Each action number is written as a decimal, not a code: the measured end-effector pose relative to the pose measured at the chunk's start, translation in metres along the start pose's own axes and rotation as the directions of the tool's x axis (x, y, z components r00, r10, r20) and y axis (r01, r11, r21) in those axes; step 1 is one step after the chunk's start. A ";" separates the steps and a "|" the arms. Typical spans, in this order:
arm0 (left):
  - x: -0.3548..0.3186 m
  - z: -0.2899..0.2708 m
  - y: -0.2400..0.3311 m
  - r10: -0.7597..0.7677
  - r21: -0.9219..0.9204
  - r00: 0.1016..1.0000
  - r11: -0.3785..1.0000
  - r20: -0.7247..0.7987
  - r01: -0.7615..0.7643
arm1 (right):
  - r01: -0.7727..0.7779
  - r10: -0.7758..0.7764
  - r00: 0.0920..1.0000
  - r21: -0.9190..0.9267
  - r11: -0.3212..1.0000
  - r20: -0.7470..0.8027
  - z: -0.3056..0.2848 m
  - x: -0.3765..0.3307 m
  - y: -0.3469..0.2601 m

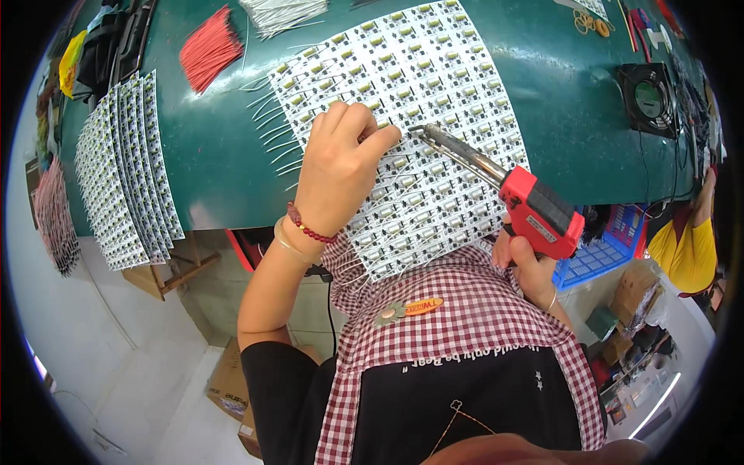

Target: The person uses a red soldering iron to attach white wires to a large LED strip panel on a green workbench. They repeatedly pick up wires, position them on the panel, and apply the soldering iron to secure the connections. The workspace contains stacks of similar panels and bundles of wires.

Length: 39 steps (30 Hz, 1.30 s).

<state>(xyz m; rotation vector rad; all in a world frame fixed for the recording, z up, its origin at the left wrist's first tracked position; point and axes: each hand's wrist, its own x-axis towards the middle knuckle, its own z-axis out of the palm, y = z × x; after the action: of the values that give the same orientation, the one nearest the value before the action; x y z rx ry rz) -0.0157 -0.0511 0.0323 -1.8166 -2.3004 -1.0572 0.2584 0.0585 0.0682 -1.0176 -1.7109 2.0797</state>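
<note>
A glossy dark-green worktop [232, 155] is carrying a big white panel of small circuit boards [434, 101] that is overhanging its near edge into the person's lap. The left hand [337, 167] is pinching a thin wire lead against the panel just beside the metal tip of a red soldering gun [496, 182], which the right hand [527, 267] is gripping closed. From here the hot tip could be catching the fingertips, or the flimsy panel sliding off the near edge.

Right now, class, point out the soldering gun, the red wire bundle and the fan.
soldering gun [535, 209], head view, on its red body.
red wire bundle [209, 48], head view, middle of the bundle.
fan [649, 98], head view, on its hub.
</note>
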 end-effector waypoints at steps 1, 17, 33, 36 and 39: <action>0.002 0.000 0.001 -0.002 -0.008 1.000 1.000 0.004 0.002 | -0.011 0.012 1.000 -0.037 0.999 0.019 -0.003 0.000 0.002; 0.014 0.009 0.006 0.025 0.022 1.000 0.999 -0.009 -0.025 | 0.055 -0.044 0.996 -0.164 0.985 0.075 -0.023 -0.001 0.008; 0.034 0.008 0.015 0.019 0.054 1.000 0.998 0.002 -0.019 | 0.047 -0.035 0.995 -0.141 0.989 0.091 -0.037 0.008 -0.009; 0.037 0.009 0.014 0.017 0.060 1.000 0.998 0.013 -0.018 | 0.053 -0.039 0.995 -0.153 0.987 0.090 -0.036 0.007 -0.010; 0.037 0.010 0.014 0.025 0.073 1.000 0.997 0.018 -0.026 | 0.050 -0.040 0.996 -0.128 0.990 0.086 -0.037 0.008 -0.007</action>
<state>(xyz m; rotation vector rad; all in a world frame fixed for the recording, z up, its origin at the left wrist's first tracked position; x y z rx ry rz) -0.0118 -0.0134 0.0470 -1.8302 -2.2870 -0.9448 0.2757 0.0929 0.0696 -0.9307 -1.9143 2.0317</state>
